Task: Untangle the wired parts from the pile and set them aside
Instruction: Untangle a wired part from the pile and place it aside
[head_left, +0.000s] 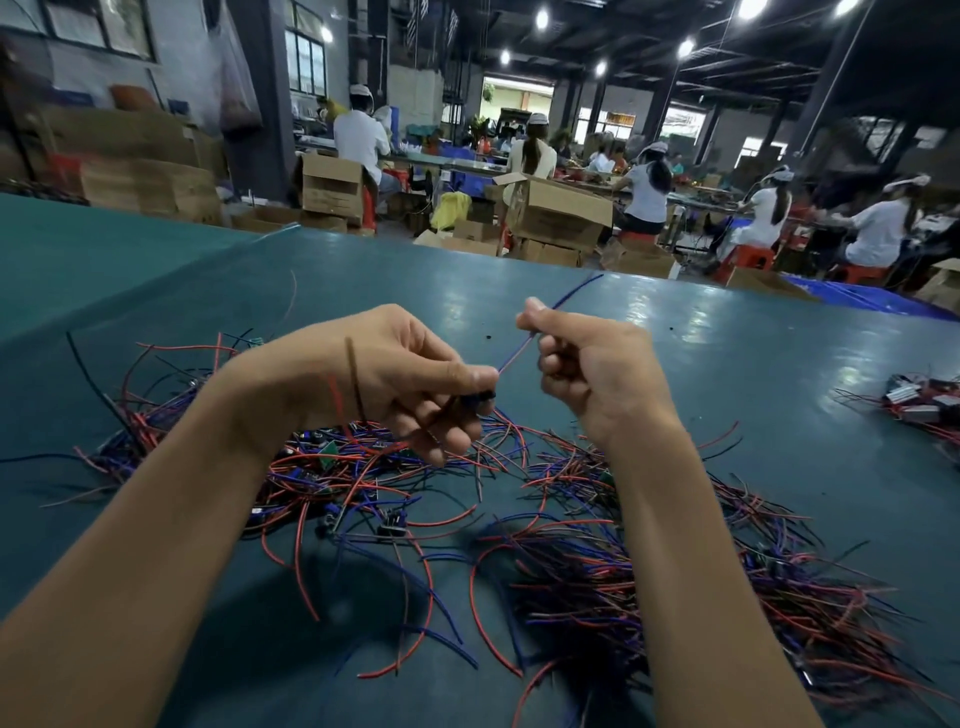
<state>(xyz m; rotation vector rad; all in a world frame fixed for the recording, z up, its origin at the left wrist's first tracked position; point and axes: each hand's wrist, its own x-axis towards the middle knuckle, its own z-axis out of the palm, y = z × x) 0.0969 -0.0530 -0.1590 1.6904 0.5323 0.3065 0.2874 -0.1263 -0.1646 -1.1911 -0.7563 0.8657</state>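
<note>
In the head view, the left hand (400, 374) is curling its fingers and pinching a small dark part (482, 399) between thumb and forefinger, at the near end of a blue wire (514, 354); the right hand (597, 374) is curled too, nipping that same wire between thumb and forefinger just beside the left, with the wire's free end poking up and away past its knuckles.

Both hands are hovering above the green table (753, 364), over the tangled pile (363, 483) of red, blue and black leads; a dark lead (355, 379) and a red one are trailing across the left wrist and down into the pile, so the part is, I judge, not yet free.

A more combed-looking heap (675, 597) is lying under the right forearm; it may be the set-aside place, though I cannot tell.

Doing this step well is asking for a firm left-hand pinch on the part's body, not its joints; the right fingers should be sliding along the blue wire toward its tip rather than yanking; lifting slowly is letting snagged neighbours drop off; a sharp tug is risking dragging half the pile along.
</note>
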